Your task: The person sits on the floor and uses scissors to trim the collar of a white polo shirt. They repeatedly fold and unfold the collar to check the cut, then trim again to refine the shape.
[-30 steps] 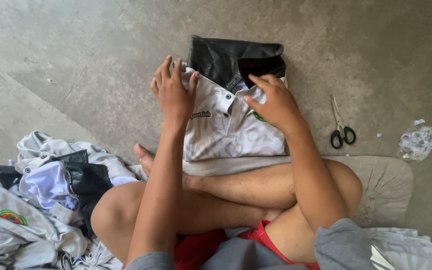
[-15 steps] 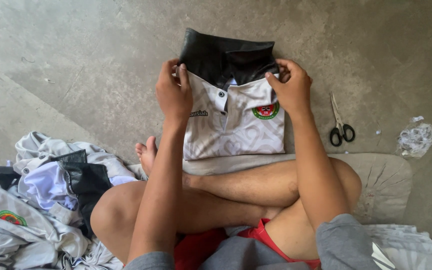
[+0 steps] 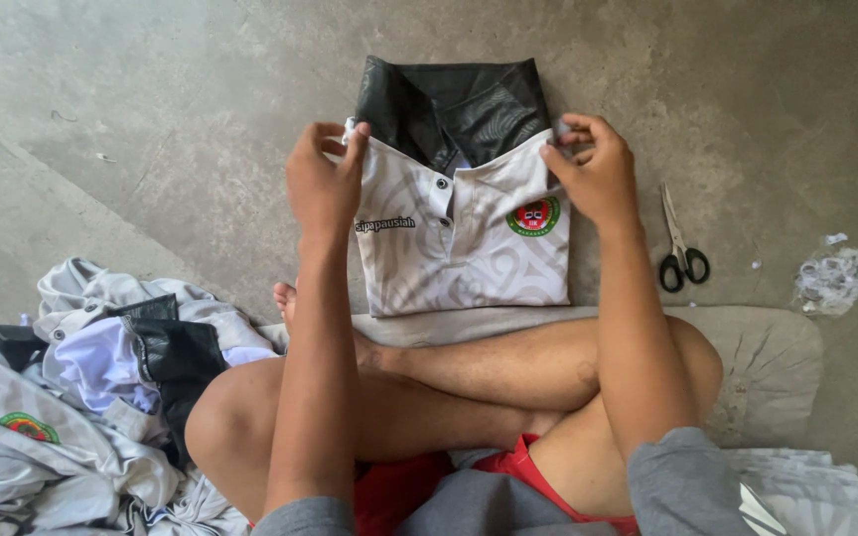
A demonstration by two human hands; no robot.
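Note:
A folded white polo shirt [image 3: 459, 248] with a black collar and a round green-and-red badge lies flat on the concrete floor in front of my crossed legs. My left hand [image 3: 322, 184] pinches the shirt's left shoulder edge. My right hand [image 3: 596, 171] pinches the right shoulder edge. Both hands sit at the shirt's upper corners, level with the collar.
Black-handled scissors [image 3: 682, 250] lie on the floor just right of the shirt. A small clump of clear plastic [image 3: 831, 278] is farther right. A pile of unfolded white and black shirts [image 3: 71, 397] fills the lower left. A grey mat [image 3: 767, 357] lies under my legs.
Both hands have moved outward from the collar and chest to the shirt's shoulder corners, and the shirt now lies smoother and squarer.

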